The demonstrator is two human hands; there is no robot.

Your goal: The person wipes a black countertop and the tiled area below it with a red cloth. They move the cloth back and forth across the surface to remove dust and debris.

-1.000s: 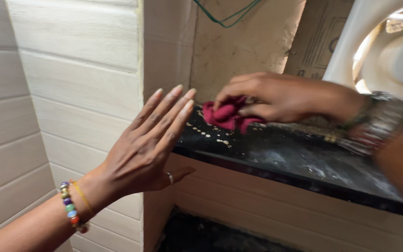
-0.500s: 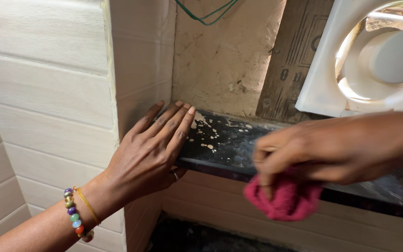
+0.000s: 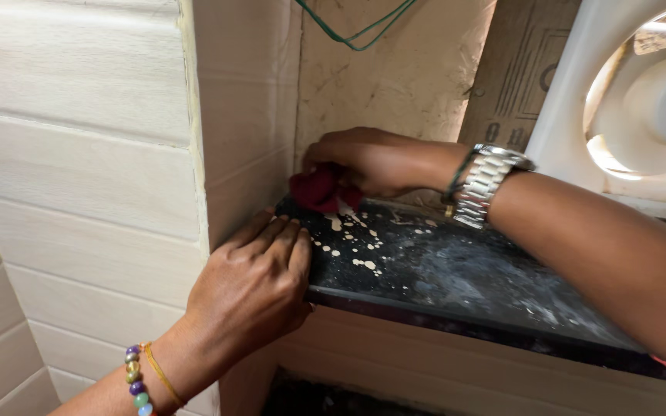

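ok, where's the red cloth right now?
Head view, upper middle: the red cloth is bunched under the right hand in the back left corner of the black ledge, against the wall, just beyond the left hand.

Soft maroon cloth (image 3: 319, 190) on a speckled, dusty black stone ledge (image 3: 441, 270); shiny metal watch (image 3: 483, 183).

Your left hand (image 3: 252, 289) lies palm down, fingers together and slightly curled, forearm rising from lower left (beaded bracelet at the wrist). Your right hand (image 3: 368, 162) is extended far forward and left, fingers bunched in a closed grip, knuckles up; the forearm crosses from the right, wristwatch showing.
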